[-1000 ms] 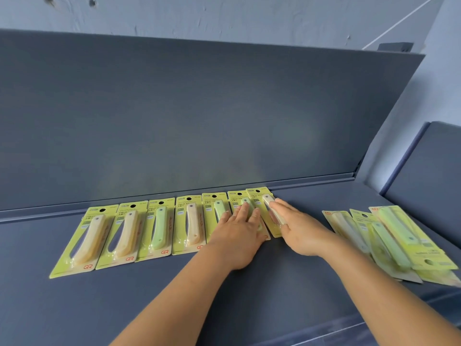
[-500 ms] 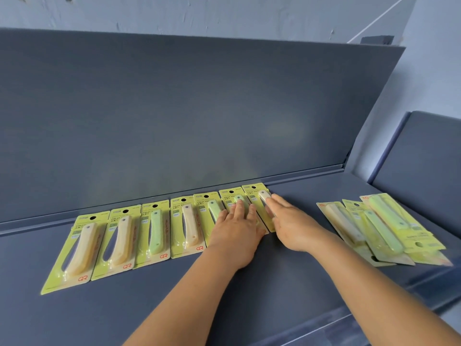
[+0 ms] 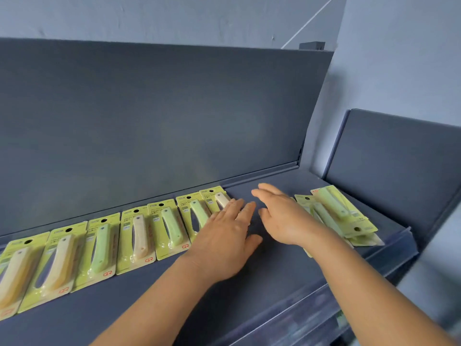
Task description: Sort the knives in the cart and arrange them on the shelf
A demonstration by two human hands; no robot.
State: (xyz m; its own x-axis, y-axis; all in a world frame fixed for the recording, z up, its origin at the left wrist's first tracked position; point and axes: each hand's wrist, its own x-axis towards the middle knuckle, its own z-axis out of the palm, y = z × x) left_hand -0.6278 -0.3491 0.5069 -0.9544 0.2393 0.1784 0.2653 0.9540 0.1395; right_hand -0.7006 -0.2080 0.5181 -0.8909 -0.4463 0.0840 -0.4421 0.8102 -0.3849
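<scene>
The flat left hand (image 3: 224, 242) presses the far-right packs in the row of yellow-green carded knives (image 3: 139, 236) on the grey metal shelf (image 3: 269, 278). The right hand (image 3: 282, 218), fingers straight and holding nothing, hovers near the loose pile of knife packs (image 3: 341, 216) at right; the next move probably calls for lifting one into line

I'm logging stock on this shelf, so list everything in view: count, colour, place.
Row of packaged knives: seven, yellow-green cards; four cream handles, three green; along the shelf back, left to centre.
Pile of packaged knives: overlapping, at least three, green handles showing; right end.
Shelf: one, dark grey-blue.
Back panel: one, dark grey-blue, behind the row.
Left hand: open, flat on the row's right end.
Right hand: open, between row and pile.
</scene>
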